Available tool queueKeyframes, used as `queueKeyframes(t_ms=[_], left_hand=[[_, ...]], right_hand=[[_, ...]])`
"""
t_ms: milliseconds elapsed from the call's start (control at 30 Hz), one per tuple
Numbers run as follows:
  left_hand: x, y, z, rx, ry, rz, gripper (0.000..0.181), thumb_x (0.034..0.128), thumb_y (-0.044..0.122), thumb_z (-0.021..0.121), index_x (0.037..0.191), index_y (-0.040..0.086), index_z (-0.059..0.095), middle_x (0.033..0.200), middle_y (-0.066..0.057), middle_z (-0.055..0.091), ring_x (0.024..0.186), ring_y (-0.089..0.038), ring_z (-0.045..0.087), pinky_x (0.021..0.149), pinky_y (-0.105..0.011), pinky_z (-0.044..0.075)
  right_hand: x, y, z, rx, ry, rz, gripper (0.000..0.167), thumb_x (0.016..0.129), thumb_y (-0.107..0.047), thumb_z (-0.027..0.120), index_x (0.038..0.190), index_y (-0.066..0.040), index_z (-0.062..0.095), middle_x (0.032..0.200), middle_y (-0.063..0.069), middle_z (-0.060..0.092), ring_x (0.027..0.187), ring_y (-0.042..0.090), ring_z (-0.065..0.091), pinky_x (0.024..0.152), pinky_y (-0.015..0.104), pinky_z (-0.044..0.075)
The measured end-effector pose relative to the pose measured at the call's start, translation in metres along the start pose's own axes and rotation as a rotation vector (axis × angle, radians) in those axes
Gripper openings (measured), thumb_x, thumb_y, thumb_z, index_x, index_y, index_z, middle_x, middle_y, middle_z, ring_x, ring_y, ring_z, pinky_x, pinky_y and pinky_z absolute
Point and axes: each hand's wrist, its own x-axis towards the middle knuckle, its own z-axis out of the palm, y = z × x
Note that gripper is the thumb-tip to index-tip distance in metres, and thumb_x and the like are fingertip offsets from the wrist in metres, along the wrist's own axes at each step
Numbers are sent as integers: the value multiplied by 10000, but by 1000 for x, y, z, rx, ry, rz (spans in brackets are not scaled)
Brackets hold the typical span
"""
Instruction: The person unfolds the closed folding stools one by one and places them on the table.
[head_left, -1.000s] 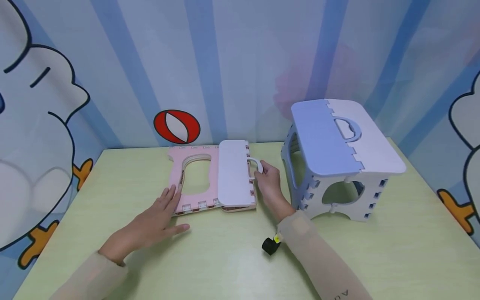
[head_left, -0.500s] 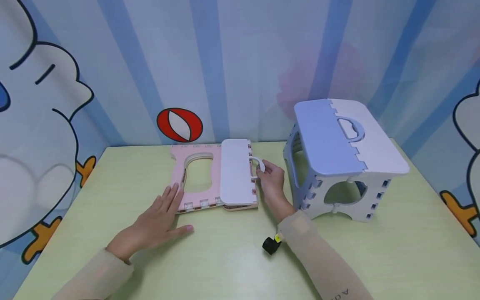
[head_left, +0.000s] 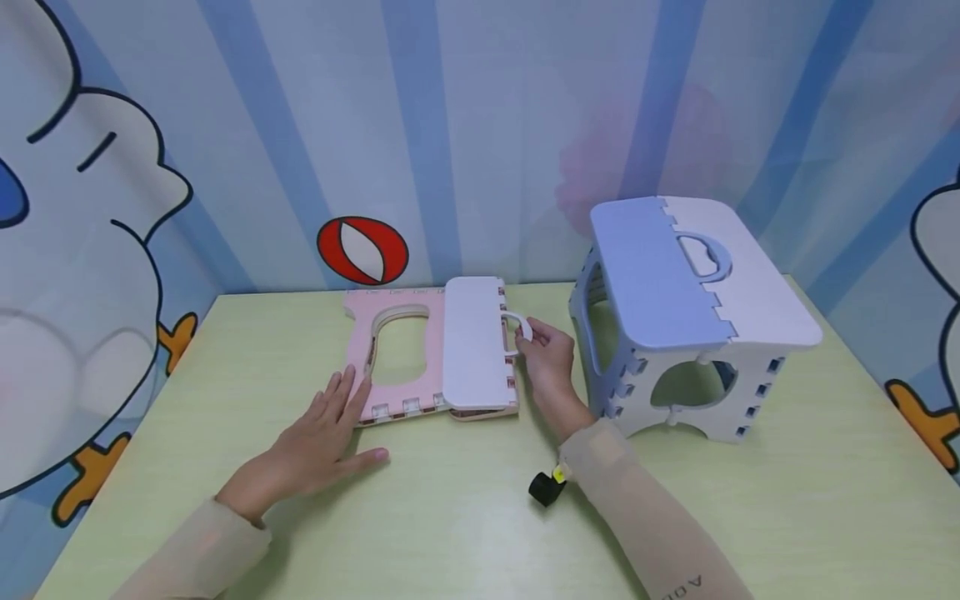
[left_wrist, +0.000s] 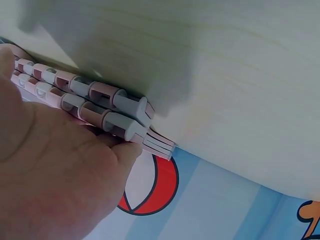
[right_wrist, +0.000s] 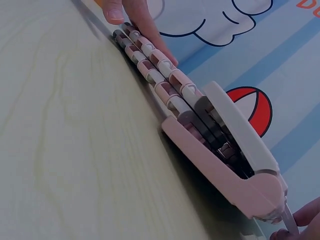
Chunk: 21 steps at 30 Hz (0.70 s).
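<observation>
A pink and white folding stool point(head_left: 474, 342) lies folded flat on the table near the wall. Its white seat half is at the right, and the pink leg frame point(head_left: 433, 354) with a large opening extends left. My right hand point(head_left: 551, 367) holds the white carry handle point(head_left: 515, 316) at the stool's right side. On the lower left of the pink frame rests my left hand point(head_left: 315, 442), fingers straight and thumb spread. In the right wrist view, the stool's hinged seat halves point(right_wrist: 210, 160) form a narrow wedge around the legs. The left wrist view shows its hinge edge point(left_wrist: 95, 105) beside my palm.
A blue and white folding stool point(head_left: 652, 283) stands unfolded just right of my right hand. Behind the pale green table point(head_left: 450, 517) hangs a striped blue backdrop point(head_left: 510, 167) with cartoon prints. A small black camera point(head_left: 545, 489) hangs at my right wrist.
The head view has shifted slightly, so everything sits a little further right in it. Both hands and the folded stool keep the same positions relative to each other.
</observation>
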Motion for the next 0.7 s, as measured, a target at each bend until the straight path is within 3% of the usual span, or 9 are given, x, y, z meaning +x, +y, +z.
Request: queueKeyframes(t_ms=[433, 700], left_hand=[[0, -1, 0, -9, -21, -34, 1040, 950, 634, 525, 1565, -66, 65, 1629, -264, -4, 1487, -442, -5, 1163, -593, 134], [0, -3, -1, -45, -30, -68, 1070, 936, 675, 504, 1574, -39, 27, 1637, -238, -34, 1493, -420, -30, 1165, -589, 130]], right_hand=[[-3, -14, 1, 72, -15, 6, 435, 924, 110, 594, 1353, 120, 527, 1289, 279, 597, 1199, 333, 599, 898, 231, 521], [-11, -26, 4, 139, -32, -45, 447, 921, 93, 607, 1359, 115, 522, 1273, 268, 608, 1186, 322, 609, 869, 195, 523]])
